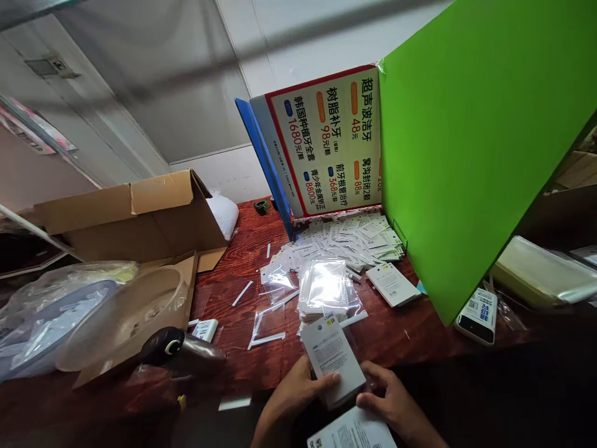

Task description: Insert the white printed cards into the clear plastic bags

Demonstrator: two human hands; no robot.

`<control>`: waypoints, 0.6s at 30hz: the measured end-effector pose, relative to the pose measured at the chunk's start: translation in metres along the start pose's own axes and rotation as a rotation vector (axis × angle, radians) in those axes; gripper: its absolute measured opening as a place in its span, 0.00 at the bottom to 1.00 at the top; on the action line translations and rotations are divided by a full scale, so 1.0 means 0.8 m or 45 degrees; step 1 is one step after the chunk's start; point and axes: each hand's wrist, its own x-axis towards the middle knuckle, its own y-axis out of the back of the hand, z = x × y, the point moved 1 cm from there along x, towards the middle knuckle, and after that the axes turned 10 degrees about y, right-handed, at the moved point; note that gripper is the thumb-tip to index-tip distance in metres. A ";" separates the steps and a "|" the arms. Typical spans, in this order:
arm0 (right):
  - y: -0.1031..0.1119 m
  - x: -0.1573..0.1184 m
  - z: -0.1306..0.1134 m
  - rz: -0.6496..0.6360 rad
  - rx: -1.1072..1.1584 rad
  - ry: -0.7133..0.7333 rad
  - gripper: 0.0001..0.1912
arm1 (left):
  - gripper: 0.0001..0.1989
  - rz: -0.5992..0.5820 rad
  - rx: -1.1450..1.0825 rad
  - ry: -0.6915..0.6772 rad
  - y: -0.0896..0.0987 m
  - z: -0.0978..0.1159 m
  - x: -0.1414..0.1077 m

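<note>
My left hand (295,392) is closed around a stack of white printed cards (334,361), its thumb across the front. The top card has small text and a hang hole at its upper end. Below it, a second white printed card (357,429) is pinched under the thumb of my right hand (394,401), whose bent fingers are close to the stack's right edge. The bottom of this card is cut off by the frame. Just beyond the stack lies a shiny pile of clear plastic sleeves (324,286) on the dark red table (237,261).
Many loose cards (345,239) are heaped before a signboard (326,143) and a tall green panel (466,124). A neat card stack (392,285) lies right of them. Leftward are a cardboard box (125,218), a round tan lid-like piece (128,317) and a dark-topped bottle (181,348).
</note>
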 end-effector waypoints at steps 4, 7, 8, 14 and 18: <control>0.003 0.006 -0.020 0.004 -0.165 0.018 0.22 | 0.34 0.023 0.038 -0.006 0.010 0.004 -0.003; 0.013 0.030 -0.042 0.126 -0.129 0.028 0.21 | 0.32 0.128 0.103 -0.163 0.017 0.016 -0.001; 0.020 0.044 -0.050 0.209 -0.075 0.026 0.22 | 0.32 0.197 0.117 -0.235 0.020 0.023 0.000; 0.088 0.135 -0.086 0.783 -0.007 0.187 0.43 | 0.26 0.810 0.324 -0.455 0.032 0.065 0.014; 0.101 0.128 -0.081 0.953 -0.038 0.263 0.52 | 0.27 1.031 0.537 -0.364 0.024 0.059 0.032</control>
